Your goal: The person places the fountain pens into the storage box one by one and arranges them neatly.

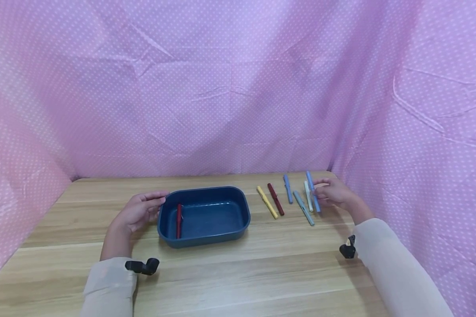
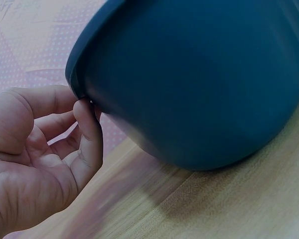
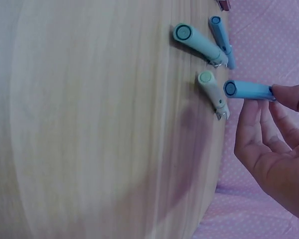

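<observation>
1. I see the light-blue pen [image 3: 248, 89] above the worktop [image 1: 230, 281], pinched by the fingers [image 3: 249, 122] of the right hand [image 1: 335, 193], beside the pale pen [image 1: 308, 196].
2. On my left feed, the left hand [image 1: 140, 211] pinches the rim of the navy tray [image 1: 210, 240].
3. Inside lies a red pen [image 1: 179, 221]; a yellow pen [image 1: 267, 202], dark-red pen [image 1: 275, 199], second blue pen [image 1: 288, 189] and teal pen [image 1: 303, 208] lie rightward.

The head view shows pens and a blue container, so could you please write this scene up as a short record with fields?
left hand: pinches the left rim of the blue container
right hand: holds a blue pen, apparently raised
inside container: red pen, near the left end
on table: yellow pen, dark red pen, second blue pen, teal pen, pale pen
</observation>
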Available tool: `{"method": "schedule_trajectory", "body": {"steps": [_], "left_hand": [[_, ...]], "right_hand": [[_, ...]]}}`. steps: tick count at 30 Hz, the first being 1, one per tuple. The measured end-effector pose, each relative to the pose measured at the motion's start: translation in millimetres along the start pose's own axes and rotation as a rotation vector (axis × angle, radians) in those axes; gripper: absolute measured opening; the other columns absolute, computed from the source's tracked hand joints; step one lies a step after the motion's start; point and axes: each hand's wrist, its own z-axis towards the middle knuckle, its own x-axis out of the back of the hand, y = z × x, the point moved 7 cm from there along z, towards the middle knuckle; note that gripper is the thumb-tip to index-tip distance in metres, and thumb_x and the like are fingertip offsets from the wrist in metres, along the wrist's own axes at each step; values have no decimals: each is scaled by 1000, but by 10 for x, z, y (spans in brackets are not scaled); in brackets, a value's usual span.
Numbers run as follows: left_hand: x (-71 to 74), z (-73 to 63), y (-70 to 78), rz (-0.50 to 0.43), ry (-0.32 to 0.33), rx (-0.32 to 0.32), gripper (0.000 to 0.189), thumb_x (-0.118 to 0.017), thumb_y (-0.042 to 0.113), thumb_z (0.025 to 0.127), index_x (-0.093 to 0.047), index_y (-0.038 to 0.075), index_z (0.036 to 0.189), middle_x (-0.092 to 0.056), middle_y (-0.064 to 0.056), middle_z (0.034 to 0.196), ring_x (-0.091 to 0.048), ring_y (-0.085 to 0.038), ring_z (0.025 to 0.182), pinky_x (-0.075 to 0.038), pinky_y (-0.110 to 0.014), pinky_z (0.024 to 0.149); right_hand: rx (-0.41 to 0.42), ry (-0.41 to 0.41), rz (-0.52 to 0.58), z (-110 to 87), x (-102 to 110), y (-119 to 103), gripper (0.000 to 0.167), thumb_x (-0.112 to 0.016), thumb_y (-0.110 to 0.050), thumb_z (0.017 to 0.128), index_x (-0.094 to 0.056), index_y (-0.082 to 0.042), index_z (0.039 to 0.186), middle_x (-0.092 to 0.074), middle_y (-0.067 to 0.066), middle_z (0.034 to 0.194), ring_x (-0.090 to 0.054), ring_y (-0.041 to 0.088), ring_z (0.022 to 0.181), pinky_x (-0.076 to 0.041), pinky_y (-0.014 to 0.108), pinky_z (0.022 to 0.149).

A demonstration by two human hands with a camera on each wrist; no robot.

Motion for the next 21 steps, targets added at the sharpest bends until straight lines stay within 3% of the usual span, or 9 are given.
{"method": "schedule_trajectory", "body": {"steps": [4,9,13,16,21], "left_hand": [[-4,-3,-4,-7,8,3,28,-63,12,103,-69,8,130,-74,6,106,-67,-7,91,-57,-26,81],[-13,-3,-5,-8,11,3,30,-62,10,103,-67,6,132,-74,6,106,-67,-7,91,-57,-26,81],[-12,0,-10,-6,13,4,31,-61,10,104,-66,5,134,-74,6,107,-67,-7,91,-57,-26,81],[-11,3,-12,-7,12,3,30,-61,10,104,-67,6,133,-74,6,107,-67,-8,90,-57,-26,81],[-7,2,-10,-3,15,-4,29,-63,12,103,-69,8,131,-74,7,106,-67,-7,88,-57,-26,80]], "right_hand": [[17,-4,-10,-7,-53,-77,55,-62,-3,98,-41,8,147,-68,10,102,-65,17,87,-59,33,82],[57,15,-48,-31,-113,-205,54,-65,-5,96,-45,8,145,-71,19,114,-69,21,96,-58,36,86],[68,22,-59,-36,-168,-281,53,-67,-6,96,-48,6,144,-68,24,123,-70,27,104,-56,46,94],[80,-17,-25,-36,-251,-339,51,-65,-4,97,-46,6,144,-65,25,123,-68,32,109,-53,50,99],[104,-99,-2,-33,-382,-407,50,-61,-2,100,-40,7,144,-65,18,110,-66,32,108,-52,51,101]]}}
